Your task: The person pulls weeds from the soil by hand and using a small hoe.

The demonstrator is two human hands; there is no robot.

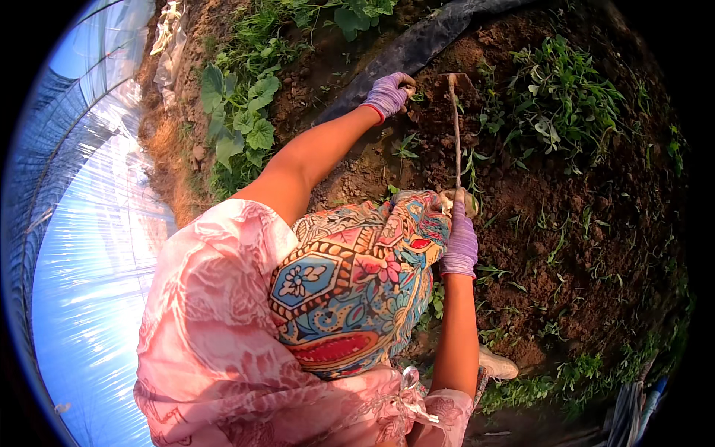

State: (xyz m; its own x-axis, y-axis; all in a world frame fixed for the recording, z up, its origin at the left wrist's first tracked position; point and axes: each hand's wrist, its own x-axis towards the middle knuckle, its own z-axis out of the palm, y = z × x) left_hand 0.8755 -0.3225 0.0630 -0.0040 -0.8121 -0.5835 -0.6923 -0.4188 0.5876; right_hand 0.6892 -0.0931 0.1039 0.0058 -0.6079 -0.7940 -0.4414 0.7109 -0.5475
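Both my hands wear purple knitted gloves with dirty palms. Near the top middle, my left hand (391,94) is curled beside the black plastic sheet (413,47), close to small green weeds (416,96); whether it grips any of them cannot be made out. At the centre right, my right hand (461,237) is closed around the lower end of a hand hoe's thin handle (456,134). The handle runs up the picture to the hoe's head (459,78), which rests at the brown soil. The blade is hard to tell from the soil around it.
A heap of weeds (564,103) lies at the upper right on dug soil (581,268) with scattered weeds. Broad-leaved plants (246,114) grow at the upper left, beyond the sheet. My shoe (497,363) is at the lower right. Clear plastic greenhouse film (95,268) curves along the left.
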